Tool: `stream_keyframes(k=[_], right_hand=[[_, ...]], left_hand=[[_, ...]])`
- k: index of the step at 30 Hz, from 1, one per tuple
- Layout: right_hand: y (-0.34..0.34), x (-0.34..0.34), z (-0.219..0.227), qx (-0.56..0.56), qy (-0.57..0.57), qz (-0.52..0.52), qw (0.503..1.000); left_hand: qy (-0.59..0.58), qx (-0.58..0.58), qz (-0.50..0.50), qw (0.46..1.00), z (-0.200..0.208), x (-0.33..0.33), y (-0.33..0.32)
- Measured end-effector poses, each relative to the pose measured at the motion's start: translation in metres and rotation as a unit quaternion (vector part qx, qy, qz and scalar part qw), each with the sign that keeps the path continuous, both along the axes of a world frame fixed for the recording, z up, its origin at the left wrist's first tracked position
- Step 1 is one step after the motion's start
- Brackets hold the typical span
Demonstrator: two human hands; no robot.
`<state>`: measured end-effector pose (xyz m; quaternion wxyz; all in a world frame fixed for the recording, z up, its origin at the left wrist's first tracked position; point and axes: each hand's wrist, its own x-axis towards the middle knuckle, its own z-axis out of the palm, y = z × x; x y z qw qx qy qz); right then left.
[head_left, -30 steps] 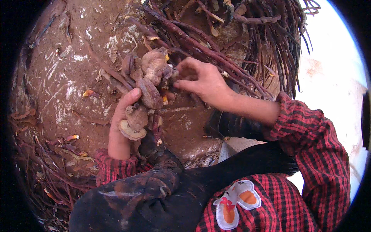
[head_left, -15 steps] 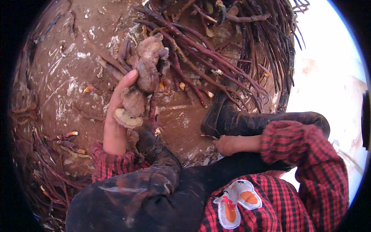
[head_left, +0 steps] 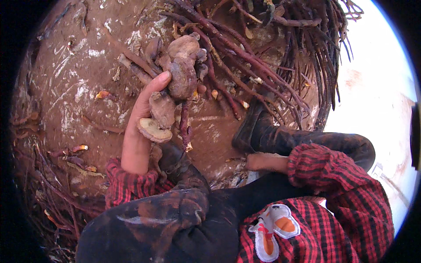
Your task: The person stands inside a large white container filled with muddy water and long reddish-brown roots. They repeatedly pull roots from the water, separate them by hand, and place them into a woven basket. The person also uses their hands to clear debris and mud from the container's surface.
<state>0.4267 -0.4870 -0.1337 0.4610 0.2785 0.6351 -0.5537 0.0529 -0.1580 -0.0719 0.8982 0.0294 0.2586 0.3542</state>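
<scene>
Mushroom cluster [head_left: 183,79] left of stem heap [head_left: 258,65], grasped in left hand [head_left: 147,97]. Right hand [head_left: 258,161] below heap, fingers unclear: cannot tell whether holding anything. Risk: cluster might break apart if grip tightens too much.

A reddish-brown, earthy floor [head_left: 103,144] is spreading across the left and middle of the frame, with whitish scuffs [head_left: 82,90] streaking it at the upper left. Along the right side, a pale surface [head_left: 368,105] is glaring almost white under strong light, a faint reddish stain [head_left: 353,76] showing toward its top and a bluish tint edging its outer rim.
</scene>
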Motion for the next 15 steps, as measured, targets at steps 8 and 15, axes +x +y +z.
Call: stream_keyframes(k=[8,15], right_hand=[[0.127,-0.064,0.096,-0.057,-0.07,-0.083,0.992],[0.144,-0.078,0.099,-0.148,-0.135,-0.221,0.955]], left_hand=[[-0.02,0.028,0.012,0.999,-0.002,0.003,0.006],[-0.016,0.03,0.008,0.999,-0.004,0.003,0.006]])
